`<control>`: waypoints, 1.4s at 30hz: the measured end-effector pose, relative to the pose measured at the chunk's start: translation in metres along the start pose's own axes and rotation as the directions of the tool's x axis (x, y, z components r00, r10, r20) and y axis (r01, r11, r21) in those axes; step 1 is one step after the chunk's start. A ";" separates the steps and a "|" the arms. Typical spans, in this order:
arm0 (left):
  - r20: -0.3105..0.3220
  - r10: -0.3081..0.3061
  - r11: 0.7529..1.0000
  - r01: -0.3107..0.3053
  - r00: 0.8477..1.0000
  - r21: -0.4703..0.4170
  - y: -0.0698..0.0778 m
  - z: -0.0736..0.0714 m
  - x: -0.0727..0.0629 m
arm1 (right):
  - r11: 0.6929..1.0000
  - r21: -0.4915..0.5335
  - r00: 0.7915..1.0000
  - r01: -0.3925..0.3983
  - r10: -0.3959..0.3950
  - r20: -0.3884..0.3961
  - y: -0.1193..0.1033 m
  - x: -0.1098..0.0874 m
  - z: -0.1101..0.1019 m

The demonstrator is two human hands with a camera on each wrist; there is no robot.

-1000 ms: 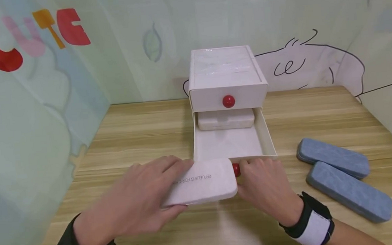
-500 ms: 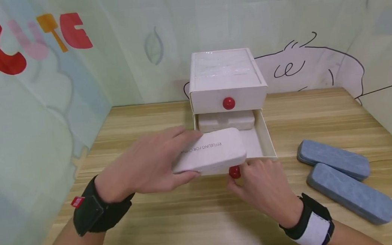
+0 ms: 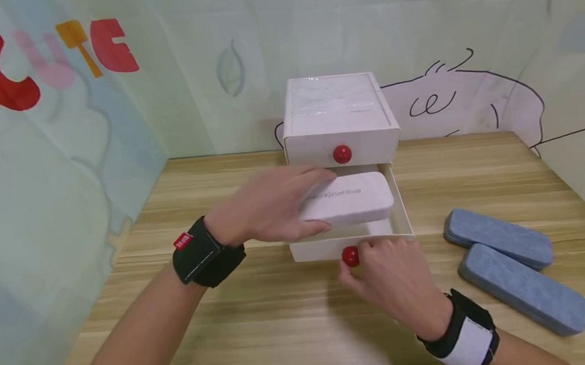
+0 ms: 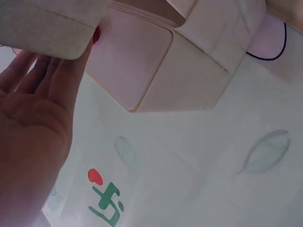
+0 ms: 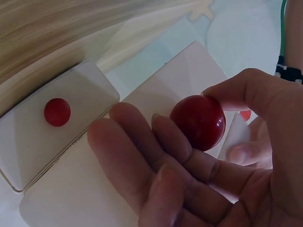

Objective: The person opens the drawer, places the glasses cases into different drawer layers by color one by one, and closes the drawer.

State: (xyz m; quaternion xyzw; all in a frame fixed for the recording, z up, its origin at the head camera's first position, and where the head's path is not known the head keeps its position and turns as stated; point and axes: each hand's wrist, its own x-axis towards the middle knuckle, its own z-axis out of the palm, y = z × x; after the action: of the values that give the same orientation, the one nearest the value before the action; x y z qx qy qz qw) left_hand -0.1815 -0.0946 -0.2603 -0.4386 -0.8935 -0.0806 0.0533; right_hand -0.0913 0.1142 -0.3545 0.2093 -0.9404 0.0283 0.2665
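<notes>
White case (image 3: 351,198), lettered on top, was gripped in left hand (image 3: 273,206), held over pulled-out lower drawer (image 3: 317,252). Right hand (image 3: 395,279) pinched drawer's red knob (image 3: 350,256) between thumb and finger. Closed upper drawer (image 3: 366,146) stood beyond both hands. Two blue cases (image 3: 525,290) lay on counter (image 3: 241,331), right of right hand.

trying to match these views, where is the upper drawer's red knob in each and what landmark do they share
Head: upper red knob, just above and right of centre.
Left wrist: likely the red sliver, upper left, beside the white case.
Right wrist: upper red knob, left side.
Shared landmark: the upper drawer front behind it.
</notes>
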 end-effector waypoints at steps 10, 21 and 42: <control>0.094 0.008 0.999 -0.003 0.995 -0.054 -0.008 0.022 0.028 | 1.000 0.007 1.000 0.003 -0.003 -0.001 -0.001 0.000 0.001; 0.158 -0.021 0.991 0.042 0.987 -0.127 -0.016 0.047 0.036 | 1.000 0.004 1.000 0.002 -0.002 0.000 -0.001 0.000 0.001; 0.099 -0.066 0.978 0.084 0.993 -0.193 -0.016 0.060 0.029 | 1.000 0.008 1.000 -0.004 0.004 0.031 0.001 0.000 0.001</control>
State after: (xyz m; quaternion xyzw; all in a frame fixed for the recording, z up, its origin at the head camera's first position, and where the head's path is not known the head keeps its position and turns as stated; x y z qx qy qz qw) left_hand -0.2132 -0.0706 -0.3162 -0.4108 -0.8986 -0.1502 -0.0344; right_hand -0.0922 0.1146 -0.3555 0.2090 -0.9447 0.0296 0.2508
